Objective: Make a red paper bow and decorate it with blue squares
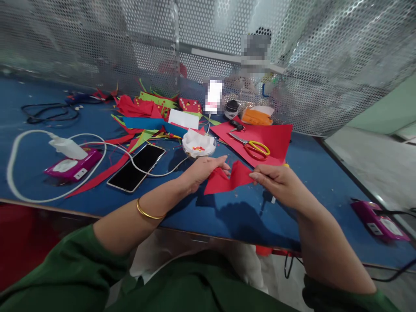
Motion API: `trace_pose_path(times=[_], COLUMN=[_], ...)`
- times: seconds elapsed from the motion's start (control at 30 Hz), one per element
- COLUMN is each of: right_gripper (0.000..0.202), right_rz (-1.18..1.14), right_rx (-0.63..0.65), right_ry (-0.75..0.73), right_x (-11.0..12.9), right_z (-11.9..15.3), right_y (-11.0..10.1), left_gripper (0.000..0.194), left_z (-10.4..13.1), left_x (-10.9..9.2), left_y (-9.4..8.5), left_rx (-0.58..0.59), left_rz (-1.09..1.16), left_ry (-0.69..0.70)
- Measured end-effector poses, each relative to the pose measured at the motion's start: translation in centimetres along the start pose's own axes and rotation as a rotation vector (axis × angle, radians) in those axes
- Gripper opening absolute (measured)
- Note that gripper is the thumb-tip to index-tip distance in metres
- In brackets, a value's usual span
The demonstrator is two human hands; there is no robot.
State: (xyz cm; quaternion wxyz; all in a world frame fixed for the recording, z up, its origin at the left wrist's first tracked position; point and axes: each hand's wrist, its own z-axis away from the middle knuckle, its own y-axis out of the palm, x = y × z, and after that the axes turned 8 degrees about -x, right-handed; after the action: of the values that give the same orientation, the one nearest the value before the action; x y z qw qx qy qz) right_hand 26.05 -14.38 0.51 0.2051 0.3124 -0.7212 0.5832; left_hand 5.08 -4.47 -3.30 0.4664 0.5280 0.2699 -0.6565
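Pinching red paper point(239, 177): right hand point(282, 184), fingers curled | left hand point(201, 171): gripping opposite end, thumb extended

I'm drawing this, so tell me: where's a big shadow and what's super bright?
In the head view, a dark shadow lies on the blue table below the held red paper; the lit screen glows washed-out white; the perforated panel shines in pale patches.

A perforated metal screen point(123, 47) – glinting where light catches it – rises behind a blue tabletop point(201, 222), with 1 upright strip point(177, 43) running up it. A pale green wall point(386, 99) stands at right; grey floor point(282, 281) shows below.
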Motion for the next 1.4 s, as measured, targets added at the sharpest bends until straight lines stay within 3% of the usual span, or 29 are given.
trace_pose_path(times=[0.23,0.37,0.5,0.57,0.67,0.77,0.87,0.97,1.07,1.2,1.4], right_gripper=[0.039,0.039,0.032,0.032,0.029,0.032,0.029,0.027,0.020,0.008,0.011], right_rz=[0.029,0.035,0.087,0.111,0.316,0.585,0.384,-0.003,-0.121,-0.135,-0.141], right_rx=[0.039,-0.006,-0.069,-0.155,-0.428,-0.625,-0.538,-0.340,-0.240,-0.238,-0.274], right_ry=[-0.047,-0.055,0.002,0.088,0.168,0.010,-0.090,0.052,0.141,0.159,0.179], right_x=[-0.1,0.0,-0.7,-1.5,-2.7,-2.6,-1.2,0.3,1.0,0.8,0.1], right_z=[-0.4,-0.4,-0.3,-0.3,-0.6,-1.2,-2.0,-2.7,-3.3,-3.5,-3.3], right_y=[1.0,0.9,-0.4,-1.4,-2.7,-2.6,-0.6,1.9,3.7,4.4,4.9], left_gripper=[0.011,0.010,0.014,0.014,0.014,0.012,0.010,0.008,0.010,0.007,0.009], left_z=[0.5,0.5,0.1,0.0,-0.1,0.0,0.3,0.6,0.6,0.4,0.1], left_x=[0.1,-0.1,-0.3,-0.5,-0.6,-0.4,-0.1,-0.1,-0.1,0.1,0.3], left_y=[0.0,-0.1,-0.2,-0.2,-0.2,0.1,0.4,0.6,0.6,0.4,0.1], left_rx=[0.123,0.167,0.035,-0.071,-0.168,-0.163,-0.085,0.006,0.049,0.053,0.033], left_rz=[0.082,0.119,0.106,0.061,-0.023,-0.093,-0.144,-0.173,-0.196,-0.231,-0.380], left_ry=[-0.113,-0.156,-0.053,0.024,0.132,0.188,0.225,0.252,0.269,0.267,0.326])
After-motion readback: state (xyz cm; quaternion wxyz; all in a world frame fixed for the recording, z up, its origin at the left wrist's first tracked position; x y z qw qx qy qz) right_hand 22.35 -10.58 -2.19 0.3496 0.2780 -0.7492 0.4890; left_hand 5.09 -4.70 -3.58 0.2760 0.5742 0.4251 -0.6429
